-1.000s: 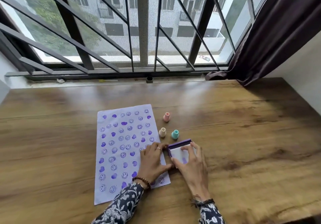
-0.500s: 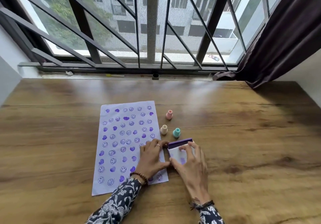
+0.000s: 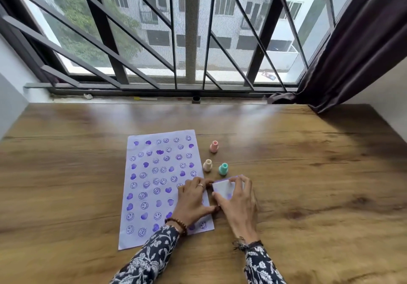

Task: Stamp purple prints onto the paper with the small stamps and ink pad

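Note:
A pale paper sheet (image 3: 152, 186) covered with several purple smiley and heart prints lies on the wooden table (image 3: 308, 184). Right of it stand three small stamps: pink (image 3: 214, 146), cream (image 3: 207, 165) and teal (image 3: 223, 169). Just below them sits the ink pad (image 3: 224, 188), its white lid down with a purple edge showing at the back. My right hand (image 3: 239, 204) covers the pad with fingers on its lid. My left hand (image 3: 193, 200) rests on the paper's right edge, fingertips touching the pad's left side.
A barred window with a sill runs along the table's far edge. A dark curtain (image 3: 343, 59) hangs at the right, touching the table's back right corner. White walls flank both sides.
The lid of the ink pad has come down from raised to nearly flat under my right hand. The view has shifted slightly; both hands stay at the pad.

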